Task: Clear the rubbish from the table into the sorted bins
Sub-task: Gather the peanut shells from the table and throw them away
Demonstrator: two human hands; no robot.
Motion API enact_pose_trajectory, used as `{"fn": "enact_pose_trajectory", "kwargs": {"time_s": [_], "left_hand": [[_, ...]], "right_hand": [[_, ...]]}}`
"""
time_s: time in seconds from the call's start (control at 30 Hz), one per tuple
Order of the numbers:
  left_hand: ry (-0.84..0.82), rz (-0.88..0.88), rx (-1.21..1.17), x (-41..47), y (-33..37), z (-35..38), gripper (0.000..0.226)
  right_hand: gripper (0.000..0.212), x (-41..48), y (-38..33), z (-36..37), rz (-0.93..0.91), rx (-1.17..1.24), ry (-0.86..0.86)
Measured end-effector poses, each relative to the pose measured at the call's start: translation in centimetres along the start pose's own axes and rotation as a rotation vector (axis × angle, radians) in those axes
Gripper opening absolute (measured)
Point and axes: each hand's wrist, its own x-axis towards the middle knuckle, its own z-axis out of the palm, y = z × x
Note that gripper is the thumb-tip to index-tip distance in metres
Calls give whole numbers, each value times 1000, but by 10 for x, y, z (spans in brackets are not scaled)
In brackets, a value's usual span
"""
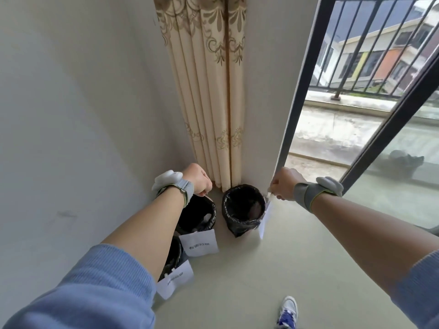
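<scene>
**A:** Where's the rubbish now?

**B:** The right hand (283,186) pinches a small white bit (269,195) between finger and thumb. It's at 3 o'clock of the far bin (237,225), right by the rim.

**A:** And the other hand?

**B:** The left hand (198,179) is curled up at 12 o'clock, over the middle bin (209,211). I can't tell if anything is inside it.

**A:** So which step is this?

**B:** Dropping time, I think. Next, the white bit needs to go over the bin that matches it. Then the fingers let go.
</scene>
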Motion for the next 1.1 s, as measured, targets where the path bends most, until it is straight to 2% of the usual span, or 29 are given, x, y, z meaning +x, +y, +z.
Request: {"fn": "enact_pose_trajectory", "kwargs": {"time_s": [0.2, 0.43, 0.6, 0.73, 0.83, 0.97, 1.1], "left_hand": [[-6, -99, -59, 88, 43, 59, 20], [-33, -262, -114, 169, 17, 120, 27], [-90, -333, -92, 243, -34, 182, 27], [-103, -348, -58, 326, -98, 247, 25], [-79, -314, -34, 371, -132, 288, 15], [-39, -270, 47, 444, -192, 362, 22], [-55, -250, 118, 488, -225, 407, 19]], "right_hand": [[11, 114, 57, -10, 10, -24, -141], [17, 214, 92, 28, 63, -113, -310], [14, 282, 105, 112, 57, -97, -441], [9, 344, 129, 220, 62, -91, -486], [9, 377, 147, 282, 84, -82, -486], [16, 434, 176, 385, 80, -142, -398], [16, 469, 196, 445, 28, -210, -392]]}}
